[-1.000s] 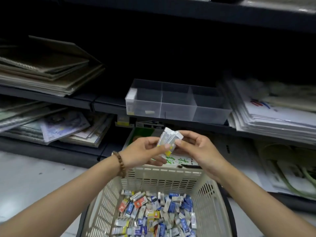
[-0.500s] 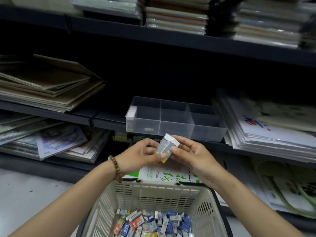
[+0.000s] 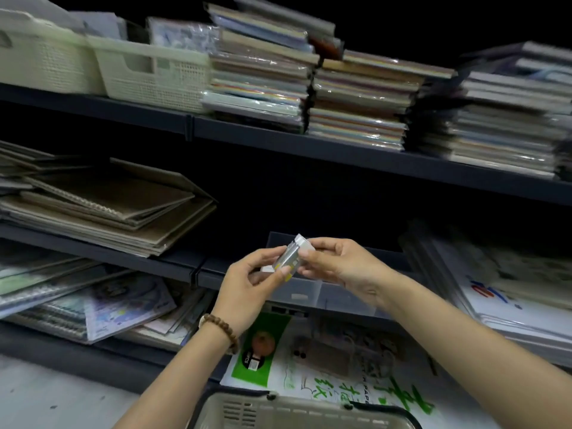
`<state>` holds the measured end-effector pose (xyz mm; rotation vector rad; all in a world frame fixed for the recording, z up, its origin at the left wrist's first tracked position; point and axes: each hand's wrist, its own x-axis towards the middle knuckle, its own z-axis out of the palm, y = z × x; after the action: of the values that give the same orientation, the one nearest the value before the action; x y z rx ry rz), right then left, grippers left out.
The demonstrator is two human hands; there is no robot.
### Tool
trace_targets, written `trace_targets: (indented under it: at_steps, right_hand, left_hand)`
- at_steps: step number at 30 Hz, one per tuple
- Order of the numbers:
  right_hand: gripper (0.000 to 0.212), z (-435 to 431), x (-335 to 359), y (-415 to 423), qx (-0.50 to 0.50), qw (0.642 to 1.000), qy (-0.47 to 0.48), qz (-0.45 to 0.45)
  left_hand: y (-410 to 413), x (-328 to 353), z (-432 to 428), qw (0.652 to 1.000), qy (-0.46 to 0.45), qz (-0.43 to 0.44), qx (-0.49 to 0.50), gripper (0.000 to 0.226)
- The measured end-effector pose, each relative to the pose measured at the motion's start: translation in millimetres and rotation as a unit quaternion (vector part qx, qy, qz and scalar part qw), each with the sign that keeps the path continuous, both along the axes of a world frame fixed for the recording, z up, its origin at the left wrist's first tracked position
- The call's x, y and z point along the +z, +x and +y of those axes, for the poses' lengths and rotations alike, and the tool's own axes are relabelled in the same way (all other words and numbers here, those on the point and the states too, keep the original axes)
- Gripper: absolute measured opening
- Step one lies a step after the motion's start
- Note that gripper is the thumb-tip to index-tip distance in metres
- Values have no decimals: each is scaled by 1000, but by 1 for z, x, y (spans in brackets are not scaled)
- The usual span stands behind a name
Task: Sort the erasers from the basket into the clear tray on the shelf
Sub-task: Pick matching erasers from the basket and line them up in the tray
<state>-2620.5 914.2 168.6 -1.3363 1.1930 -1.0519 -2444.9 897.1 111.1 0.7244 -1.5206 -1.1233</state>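
I see a small bundle of erasers point(image 3: 290, 258) held up between both hands, tilted with its white end uppermost, just in front of the clear tray point(image 3: 328, 295) and well above the basket point(image 3: 303, 410); the left hand point(image 3: 247, 286) pinches the bundle's lower end between thumb and curled fingers; the right hand point(image 3: 337, 264) grips the upper side with its fingers curled round it; the tray sits at the front edge of the middle shelf point(image 3: 173, 264), mostly hidden by the hands, so I cannot tell its contents; only the basket's rim shows at the bottom; a beaded bracelet point(image 3: 221, 328) circles the left wrist; brown sketchbooks point(image 3: 108, 209) lie on the shelf to the left.
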Motion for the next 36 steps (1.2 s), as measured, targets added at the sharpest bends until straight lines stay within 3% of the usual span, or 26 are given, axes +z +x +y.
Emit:
trace_targets:
  at_steps: [8, 13, 19, 24, 30, 34, 36]
  right_hand:
    - [34, -20, 11, 5, 45, 998, 26, 38]
    - [37, -42, 4, -5, -35, 997, 38, 58]
    - [59, -73, -30, 3, -93, 968, 64, 225]
    - [61, -97, -51, 18, -94, 904, 63, 412]
    - [60, -104, -58, 22, -143, 911, 101, 373]
    - [34, -103, -55, 18, -139, 960, 165, 179]
    - [27, -102, -53, 18, -140, 965, 189, 118]
  left_hand:
    - [5, -1, -16, 1000, -7, -8, 3, 33]
    - [18, -15, -37, 995, 48, -57, 72, 47]
    - [15, -41, -47, 983, 118, -143, 19, 46]
    - [15, -51, -55, 978, 125, -168, -13, 47]
    - [16, -52, -57, 978, 146, -145, -31, 49]
    - [15, -53, -58, 978, 157, -132, -27, 50]
    - [15, -53, -58, 979, 160, -126, -26, 50]
